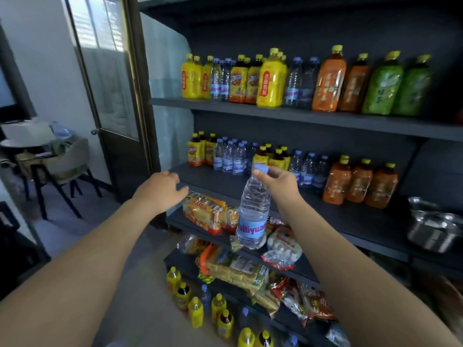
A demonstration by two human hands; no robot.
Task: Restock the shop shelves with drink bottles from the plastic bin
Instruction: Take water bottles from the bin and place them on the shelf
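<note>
My right hand (276,182) grips a clear water bottle (253,211) by its pale blue cap, so the bottle hangs upright in front of the middle shelf (220,182). My left hand (164,187) reaches toward the left front edge of that shelf, fingers loosely bent and holding nothing. Rows of yellow, water and orange bottles (360,184) stand at the back of the middle shelf. The upper shelf (275,112) carries yellow, water, orange and green bottles. Several yellow and dark drink bottles (195,309) stand low at the bottom, near the floor.
Snack packets (210,214) fill the lower shelves below the held bottle. Metal pots (436,226) sit at the right end of the middle shelf. A glass door (110,78) and a chair (60,169) stand to the left of the shelving.
</note>
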